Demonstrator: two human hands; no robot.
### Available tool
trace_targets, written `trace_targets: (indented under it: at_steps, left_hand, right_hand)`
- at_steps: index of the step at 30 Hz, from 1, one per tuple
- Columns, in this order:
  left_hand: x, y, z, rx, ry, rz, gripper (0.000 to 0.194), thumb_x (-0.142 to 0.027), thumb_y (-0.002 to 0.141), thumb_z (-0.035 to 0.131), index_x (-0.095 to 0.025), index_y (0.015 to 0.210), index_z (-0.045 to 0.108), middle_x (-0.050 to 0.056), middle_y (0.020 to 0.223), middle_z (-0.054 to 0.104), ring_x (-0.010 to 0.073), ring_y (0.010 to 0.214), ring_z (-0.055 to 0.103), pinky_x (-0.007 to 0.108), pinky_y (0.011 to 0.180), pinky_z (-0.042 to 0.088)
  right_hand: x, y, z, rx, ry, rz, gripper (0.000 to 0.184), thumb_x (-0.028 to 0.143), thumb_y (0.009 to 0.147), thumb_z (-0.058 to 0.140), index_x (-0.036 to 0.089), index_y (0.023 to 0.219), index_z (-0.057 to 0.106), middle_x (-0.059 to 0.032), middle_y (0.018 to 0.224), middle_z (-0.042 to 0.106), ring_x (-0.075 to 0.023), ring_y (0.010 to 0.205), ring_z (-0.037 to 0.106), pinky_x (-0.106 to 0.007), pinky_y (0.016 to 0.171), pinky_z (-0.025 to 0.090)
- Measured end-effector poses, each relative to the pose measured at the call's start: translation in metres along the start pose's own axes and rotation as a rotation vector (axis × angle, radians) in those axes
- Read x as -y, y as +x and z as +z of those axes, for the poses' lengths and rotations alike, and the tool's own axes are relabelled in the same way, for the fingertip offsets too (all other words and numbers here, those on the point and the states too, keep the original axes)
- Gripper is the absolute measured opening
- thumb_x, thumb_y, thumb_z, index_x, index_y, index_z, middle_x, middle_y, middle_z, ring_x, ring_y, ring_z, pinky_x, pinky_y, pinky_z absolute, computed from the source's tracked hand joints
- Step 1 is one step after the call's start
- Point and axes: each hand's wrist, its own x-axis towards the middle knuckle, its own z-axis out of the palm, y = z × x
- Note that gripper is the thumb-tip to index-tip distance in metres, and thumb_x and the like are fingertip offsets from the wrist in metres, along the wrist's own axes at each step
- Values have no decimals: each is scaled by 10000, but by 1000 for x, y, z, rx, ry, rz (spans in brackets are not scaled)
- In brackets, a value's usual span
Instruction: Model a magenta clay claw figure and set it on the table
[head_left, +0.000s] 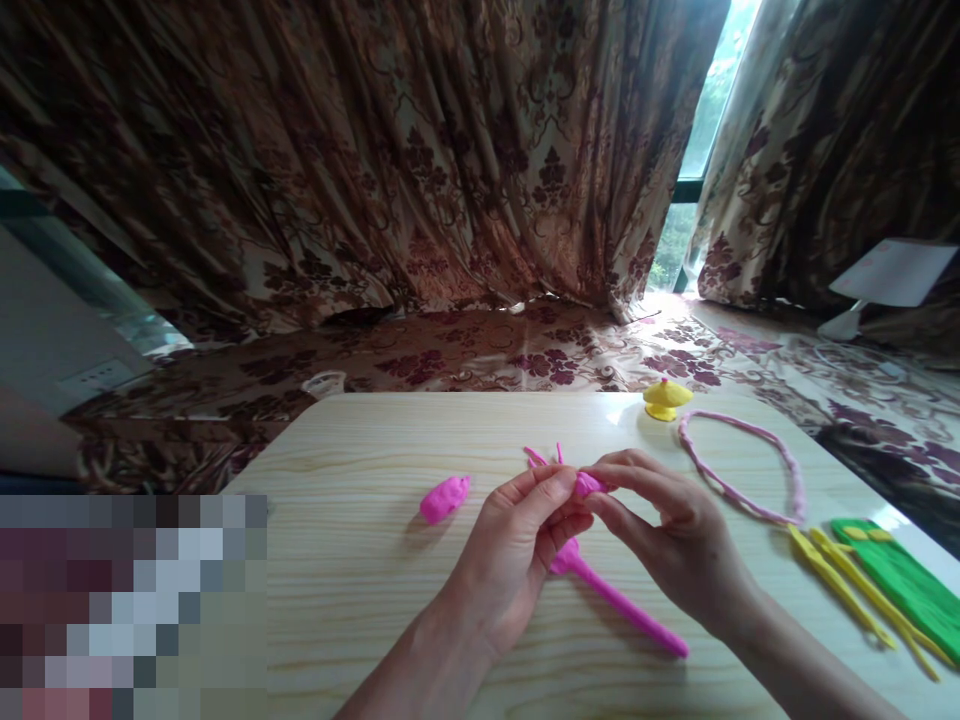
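Between the fingertips of both hands is a small lump of pink modelling clay (590,484). My left hand (517,530) pinches it from the left, its fingers curled. My right hand (667,510) grips the same lump from the right with thumb and fingers. Below the hands a pink clay stick (630,608) lies slanting on the table, its thicker upper end partly hidden by my left hand. Thin pink clay strands (546,456) poke out just beyond my fingers. To the left rests a larger pink clay lump (445,499).
On the pale wooden table (337,450) stands a yellow clay piece (666,399) at the back. A pale pink clay ring (697,465), yellow clay tools (840,585) and a green clay slab (907,585) lie on the right. Behind are a white lamp (892,272) and patterned curtains (450,150).
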Motion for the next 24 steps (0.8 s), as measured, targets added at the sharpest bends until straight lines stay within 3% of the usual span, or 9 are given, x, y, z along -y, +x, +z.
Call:
trace_targets:
  at_steps: [5,8,11,18,24]
  left_hand:
    - [3,-1,1,-26,172,118,192,-308,794,606,-138,852,675,47,862,644,121,832,544,255,796,416]
    - [3,-2,1,-41,213,135,131,-255,745,667,-155,829,660,12,809,623,95,778,530,236,790,408]
    - [2,-2,0,-43,153,103,122,-233,741,669,-148,827,653,23,826,631,97,775,545,239,793,422]
    - [2,2,-5,-7,-164,-92,161,-188,781,615,-145,934,645,54,869,648,115,798,597,266,795,467]
    - [4,0,-2,-55,-23,31,148,-273,772,632,-146,836,673,44,839,658,113,783,583,235,736,466]
  right_hand:
    - [-4,0,2,-108,-113,-65,202,106,811,580,198,973,656,-47,864,595,-164,806,574,-290,674,484]
    - [-4,0,4,-80,-118,-89,207,93,795,591,183,969,656,-57,877,598,-172,825,572,-298,687,484]
    - [-2,1,4,-34,-32,-50,221,107,813,576,187,1006,649,-57,892,595,-170,826,583,-297,682,490]
    - [1,0,6,-61,145,43,204,133,841,555,209,997,661,-43,862,601,-169,807,585,-305,670,481]
    - [-3,0,10,-105,131,14,203,112,820,563,210,971,657,-42,860,579,-181,816,577,-325,684,477]
